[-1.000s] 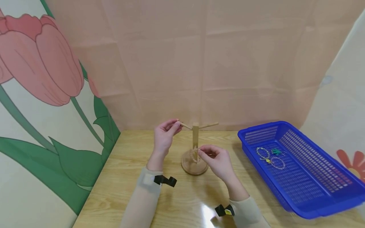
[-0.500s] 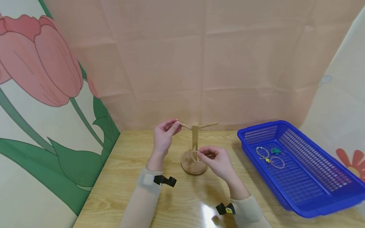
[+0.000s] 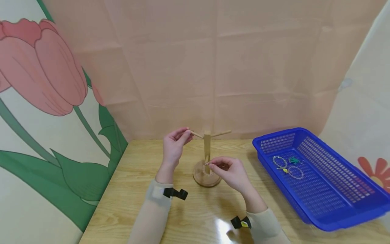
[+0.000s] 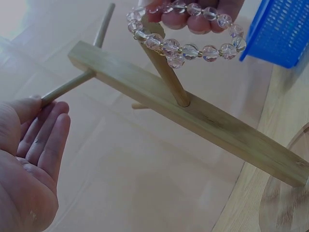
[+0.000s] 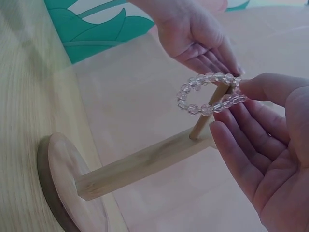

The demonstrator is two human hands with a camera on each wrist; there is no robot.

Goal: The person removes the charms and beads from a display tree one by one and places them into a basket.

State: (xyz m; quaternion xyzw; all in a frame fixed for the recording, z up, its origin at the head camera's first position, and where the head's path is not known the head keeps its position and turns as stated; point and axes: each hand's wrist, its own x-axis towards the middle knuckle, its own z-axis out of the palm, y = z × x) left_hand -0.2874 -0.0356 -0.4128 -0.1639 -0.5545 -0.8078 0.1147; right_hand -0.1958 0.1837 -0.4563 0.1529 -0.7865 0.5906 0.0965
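Note:
A wooden stand (image 3: 207, 147) with a square post, several pegs and a round base stands upright on the table. My left hand (image 3: 173, 147) pinches the end of its upper left peg (image 4: 67, 88) between thumb and fingers. In front of the post, my right hand (image 3: 230, 171) pinches a bracelet (image 5: 206, 109) of clear, faintly pink round beads. The bracelet is held out as an open loop, nearly level. In both wrist views it overlaps the outer end of the lower front peg (image 4: 169, 79), whose tip shows within the loop.
To the right stands a blue plastic basket (image 3: 323, 227) with mesh sides. In it lie two beaded bracelets (image 3: 295, 172), one with a yellow piece, and a green item (image 3: 294, 160). A pink cloth backdrop (image 3: 170, 67) hangs behind the table.
The right hand has tipped the bracelet from hanging upright to nearly level and lowered it slightly at the front peg. My left hand keeps its hold on the upper peg.

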